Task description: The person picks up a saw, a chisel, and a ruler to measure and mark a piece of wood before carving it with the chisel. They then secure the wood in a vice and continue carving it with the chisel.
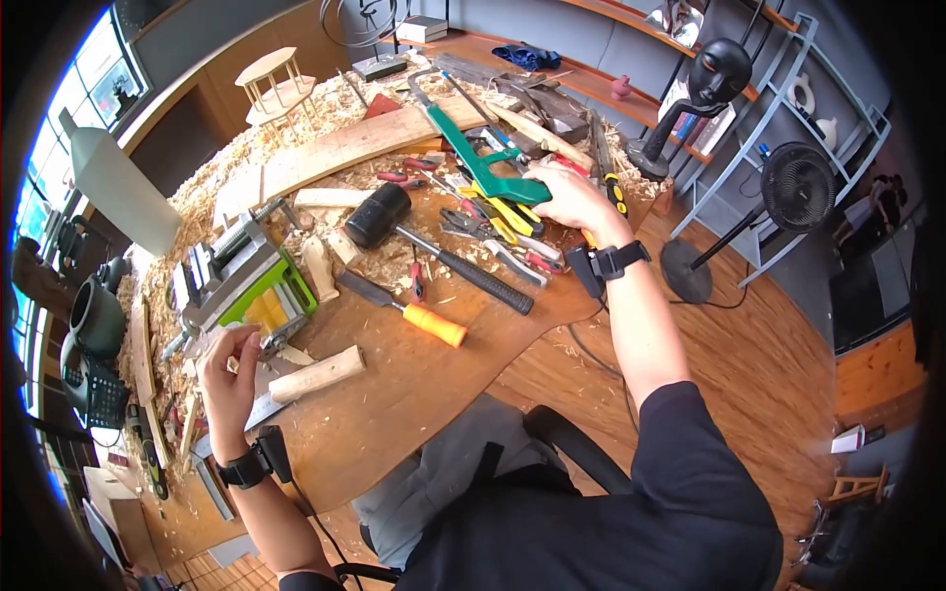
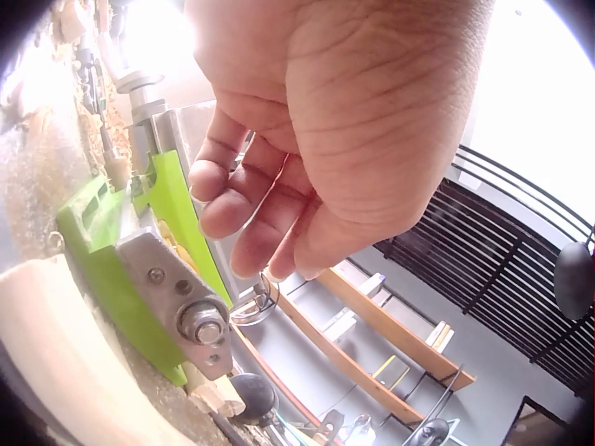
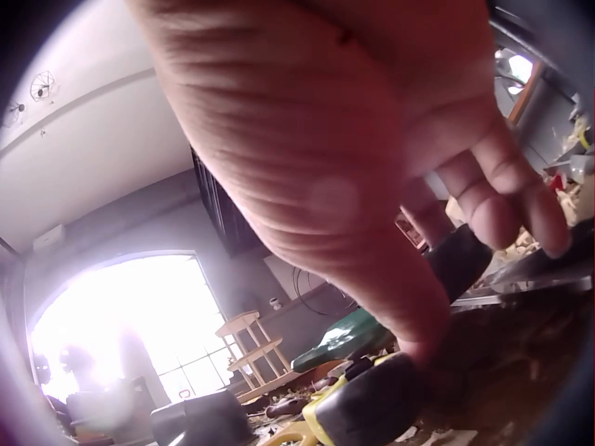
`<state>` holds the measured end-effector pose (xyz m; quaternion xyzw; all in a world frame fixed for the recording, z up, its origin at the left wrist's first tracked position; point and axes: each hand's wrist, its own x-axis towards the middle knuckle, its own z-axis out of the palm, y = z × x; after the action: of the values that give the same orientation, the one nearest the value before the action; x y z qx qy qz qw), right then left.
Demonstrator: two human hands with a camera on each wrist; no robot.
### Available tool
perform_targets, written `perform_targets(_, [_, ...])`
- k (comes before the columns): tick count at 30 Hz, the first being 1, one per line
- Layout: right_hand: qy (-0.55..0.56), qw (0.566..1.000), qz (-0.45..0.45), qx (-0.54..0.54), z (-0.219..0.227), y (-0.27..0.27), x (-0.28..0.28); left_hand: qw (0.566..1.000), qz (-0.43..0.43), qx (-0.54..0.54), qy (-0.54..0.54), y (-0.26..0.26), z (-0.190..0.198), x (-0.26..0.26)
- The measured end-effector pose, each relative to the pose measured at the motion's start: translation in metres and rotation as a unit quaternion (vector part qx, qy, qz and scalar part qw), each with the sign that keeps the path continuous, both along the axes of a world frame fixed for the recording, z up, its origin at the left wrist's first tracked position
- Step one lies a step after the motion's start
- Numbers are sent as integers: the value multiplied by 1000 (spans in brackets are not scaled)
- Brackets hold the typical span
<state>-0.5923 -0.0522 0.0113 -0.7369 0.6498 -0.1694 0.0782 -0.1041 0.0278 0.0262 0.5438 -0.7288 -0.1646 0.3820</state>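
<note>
My right hand [image 1: 574, 199] reaches over the tool pile at the butt of a green-handled saw [image 1: 471, 158]. In the right wrist view its fingers hang loosely apart, and the thumb is right at a black-and-yellow handle [image 3: 363, 404]. A dark handle [image 3: 463, 260] lies close under the fingers. My left hand [image 1: 229, 369] hovers with loosely bent fingers and holds nothing, beside a bright green bench vise [image 2: 139, 279]. Near it a whittled wood stick [image 1: 317, 374] lies on the table. A black mallet [image 1: 379, 217] and an orange-handled chisel [image 1: 434, 323] lie between my hands.
Pliers [image 1: 473, 229] and several screwdrivers crowd the tool pile. A long plank [image 1: 340, 153] lies behind them on wood shavings. A small wooden stool model [image 1: 276, 84] stands at the back left. Right of the brown table [image 1: 414, 394] stands a black fan [image 1: 796, 187].
</note>
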Motion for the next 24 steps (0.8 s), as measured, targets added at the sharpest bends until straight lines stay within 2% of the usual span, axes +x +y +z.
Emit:
perform_targets(5, [5,999,49,-21,5,2,18,1000,7,1,-6,1,1,1])
perform_targets(7, [-41,995,75,-58,7,2,27,1000,18,21,11,1,1,-1])
perform_targets(9, [-49,995,71,-59,6,1,36,1000,17,12,3,2,1,-1])
perform_targets(11, [2,999,37,-9,0,-4,38,1000,12,9,1,1,0,-1])
perform_targets(13, [-59,998,-5,-17,-2,-1,51,1000,13,14,7,2,2,-2])
perform_targets(15, [-54,997,-16,-55,-6,-4,56,1000,11,18,12,2,3,-3])
perform_targets(19, [-73,996,11,-56,1,6,59,1000,11,21,11,2,1,-2])
perform_targets(23, [-119,982,-13,-149,14,28,42,1000,4,9,-4,0,-1,2])
perform_targets(24, [-159,970,-41,-177,24,36,35,1000,8,6,-7,0,-1,2])
